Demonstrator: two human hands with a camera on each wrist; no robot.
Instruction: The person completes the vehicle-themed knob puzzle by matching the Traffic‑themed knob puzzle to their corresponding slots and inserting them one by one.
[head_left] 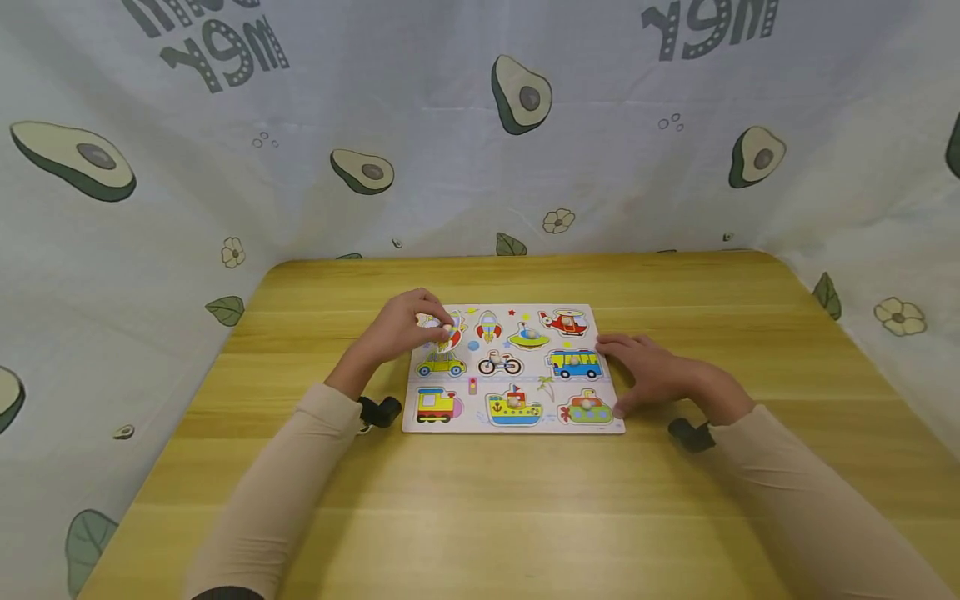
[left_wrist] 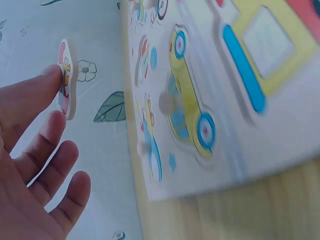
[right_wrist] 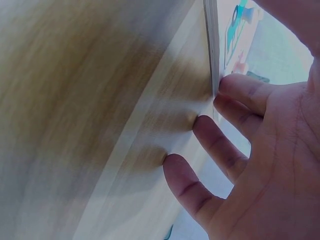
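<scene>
My left hand [head_left: 401, 329] pinches a small wooden rocket puzzle piece [head_left: 453, 335] between thumb and fingers, above the upper left of a puzzle board [head_left: 480, 423]. In the left wrist view the piece [left_wrist: 70, 82] is seen almost edge-on, clear of the board, with the other fingers spread loosely. A rocket picture [head_left: 488, 327] shows on the board just right of the held piece. My right hand [head_left: 656, 375] lies at the board's right edge, thumb near the lower corner. In the right wrist view its fingertips [right_wrist: 232, 85] meet the board's edge and others rest on the tabletop.
On the board are a yellow car [head_left: 442, 365], bicycle [head_left: 500, 362], blue bus [head_left: 574, 364], red helicopter [head_left: 565, 322], flying saucer [head_left: 529, 336], train [head_left: 437, 405], ship [head_left: 513, 407] and submarine [head_left: 587, 408]. The wooden table [head_left: 525, 508] meets an avocado-patterned cloth [head_left: 435, 108] behind.
</scene>
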